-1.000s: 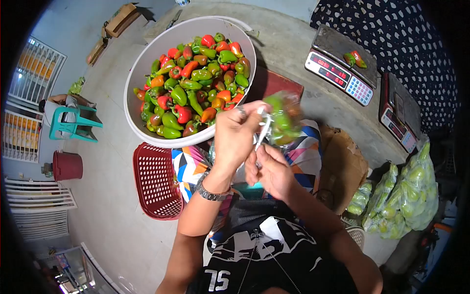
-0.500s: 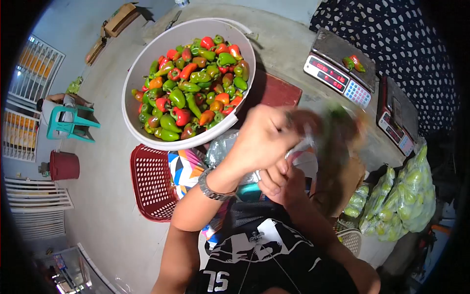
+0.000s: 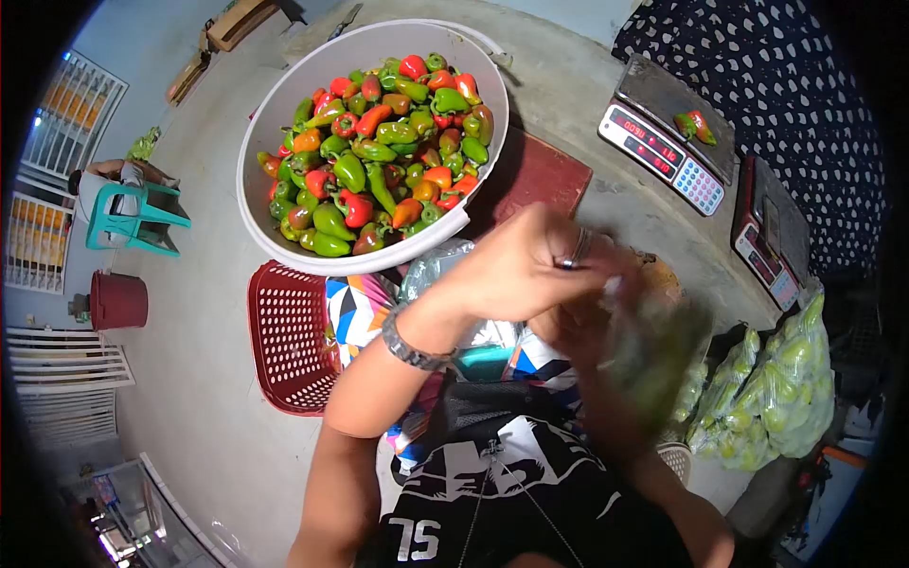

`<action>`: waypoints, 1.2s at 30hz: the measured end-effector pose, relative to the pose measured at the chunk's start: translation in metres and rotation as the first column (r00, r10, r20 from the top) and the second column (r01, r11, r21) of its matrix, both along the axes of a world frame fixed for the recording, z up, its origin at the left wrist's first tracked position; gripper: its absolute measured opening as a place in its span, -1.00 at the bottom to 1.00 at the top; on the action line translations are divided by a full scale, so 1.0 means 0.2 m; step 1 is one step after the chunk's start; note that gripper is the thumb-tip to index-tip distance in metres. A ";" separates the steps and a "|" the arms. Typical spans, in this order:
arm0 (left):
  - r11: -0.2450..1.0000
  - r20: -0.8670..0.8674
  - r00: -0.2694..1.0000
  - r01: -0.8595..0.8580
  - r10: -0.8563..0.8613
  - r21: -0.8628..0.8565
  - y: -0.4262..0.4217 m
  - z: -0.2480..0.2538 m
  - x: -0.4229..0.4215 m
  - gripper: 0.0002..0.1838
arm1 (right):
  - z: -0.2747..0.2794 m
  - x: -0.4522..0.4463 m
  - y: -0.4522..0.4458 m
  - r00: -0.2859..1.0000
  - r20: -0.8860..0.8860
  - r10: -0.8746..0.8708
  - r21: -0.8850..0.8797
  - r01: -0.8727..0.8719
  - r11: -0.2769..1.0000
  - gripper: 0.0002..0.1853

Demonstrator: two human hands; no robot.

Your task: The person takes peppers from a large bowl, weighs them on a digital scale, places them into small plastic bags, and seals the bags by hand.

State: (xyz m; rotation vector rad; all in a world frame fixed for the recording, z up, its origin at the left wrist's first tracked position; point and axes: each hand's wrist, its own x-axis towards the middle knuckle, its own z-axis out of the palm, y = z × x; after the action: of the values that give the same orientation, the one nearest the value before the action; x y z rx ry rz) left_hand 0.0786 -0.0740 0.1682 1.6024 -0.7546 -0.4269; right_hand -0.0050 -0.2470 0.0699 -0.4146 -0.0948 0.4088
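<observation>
My left hand, with a watch at its wrist and a ring, is closed at the twisted neck of a clear plastic bag. Motion smears the bag as it hangs to the right; green shows inside, and its contents look like peppers. My right hand is just below and partly behind the left, its fingers closed at the bag's neck and mostly hidden. Ahead and to the left, a large whitish tub holds many red and green peppers.
A digital scale carries a red-green pepper; a second scale stands beside it. Bags of green produce sit at right. A red basket is at left. Farther off, a person sits on a teal chair.
The bag has swung from the upper right of my hands to the lower right. My right hand has slipped further behind my left. The view has shifted slightly.
</observation>
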 end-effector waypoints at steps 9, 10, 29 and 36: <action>0.896 -0.175 0.883 -0.443 0.435 -0.007 0.12 -0.07 0.03 -0.89 | 0.35 0.25 0.02 0.465 0.819 0.335 -0.393 0.881 -0.262 -0.76; 0.878 -0.291 0.862 -0.463 0.414 -0.120 0.12 -0.12 0.04 -0.85 | 0.38 0.26 0.05 0.546 0.799 0.251 -0.503 0.836 -0.219 -0.74; 0.924 -0.300 0.909 -0.347 0.289 -0.159 0.25 -0.36 -0.13 -0.86 | 0.39 0.30 0.06 0.270 0.677 0.684 -0.330 0.943 -0.045 -0.67; 0.697 0.063 0.695 -0.715 0.717 -0.046 0.22 -0.34 -0.21 -0.89 | 0.35 0.31 0.12 0.858 0.346 0.380 -0.925 0.381 -0.017 -0.87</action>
State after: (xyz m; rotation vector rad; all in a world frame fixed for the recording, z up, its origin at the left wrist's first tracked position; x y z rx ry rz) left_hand 0.0366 -0.0308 0.1006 1.7603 -0.1280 0.2228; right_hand 0.0561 -0.2234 0.1403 -2.1353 -0.3486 0.2684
